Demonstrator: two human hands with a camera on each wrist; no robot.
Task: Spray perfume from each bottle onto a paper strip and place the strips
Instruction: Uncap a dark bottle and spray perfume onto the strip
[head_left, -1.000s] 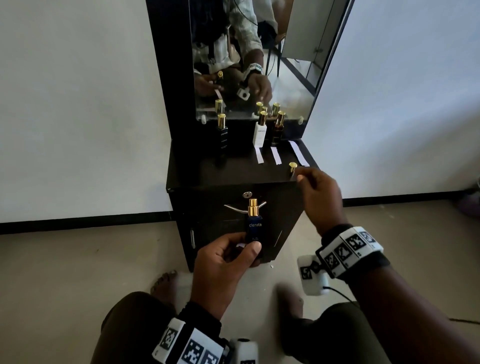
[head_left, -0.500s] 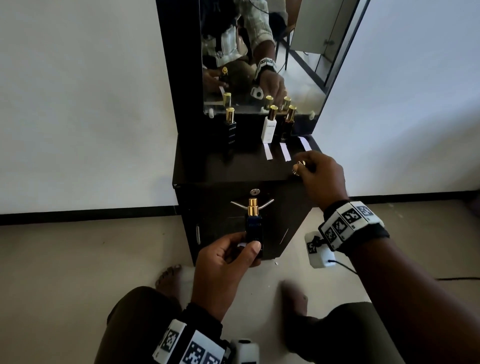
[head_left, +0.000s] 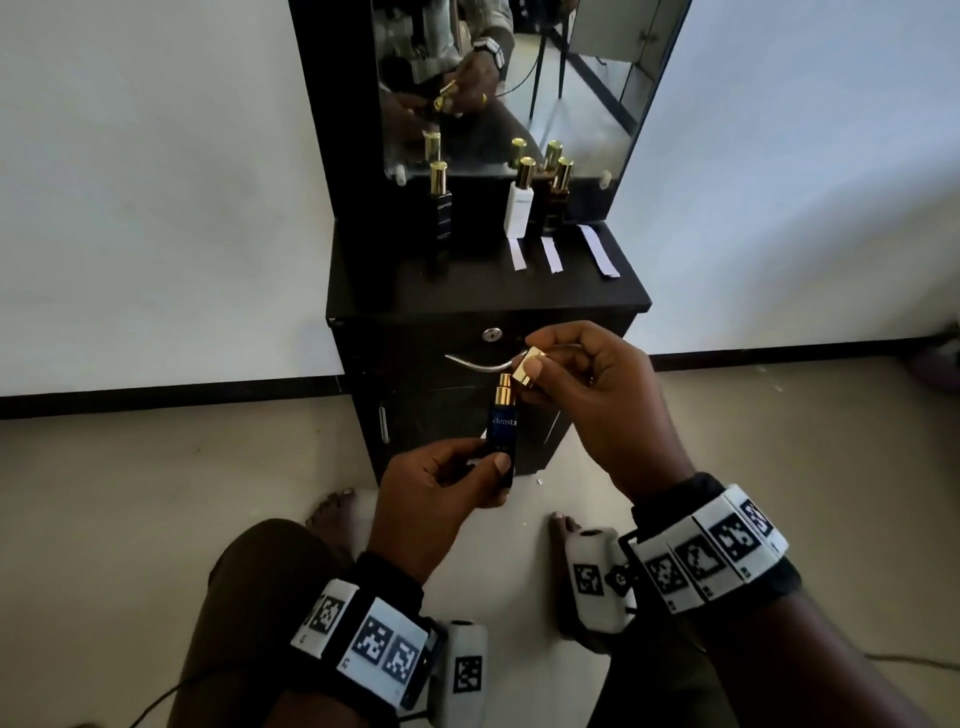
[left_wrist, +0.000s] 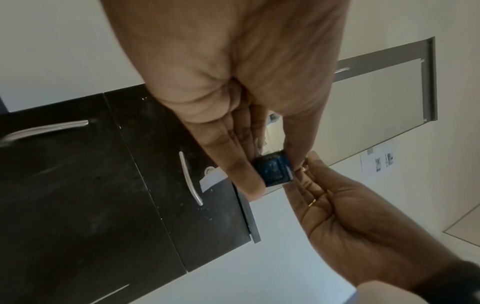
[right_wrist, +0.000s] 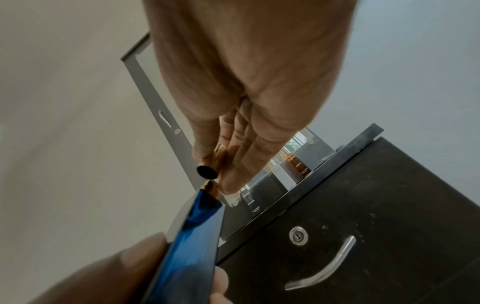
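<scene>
Gripping the blue bottle (head_left: 502, 441) round its lower half, the left hand (head_left: 436, 499) holds it upright in front of the cabinet (head_left: 415, 374), thumb on the front face and fingers curled behind. Its gold sprayer (head_left: 504, 388) is bare. Just above and to the right of the sprayer, the right hand (head_left: 597, 400) pinches the gold cap (head_left: 529, 368) between thumb and fingers, tilted, with its open end turned down toward the nozzle; from the right wrist, cap and sprayer look almost touching, though I cannot tell if they meet. Beyond the hands, a curved handle (head_left: 480, 362) and a lock (head_left: 491, 334) sit on the cabinet front. On the dark surface (head_left: 467, 291) lie three paper strips (head_left: 550, 254), side by side toward the right. Behind them, against the mirror (head_left: 519, 78), stand a white bottle (head_left: 519, 208) and a brown bottle (head_left: 556, 205) close together, with a black bottle (head_left: 439, 208) well apart on the left, all gold-capped.
</scene>
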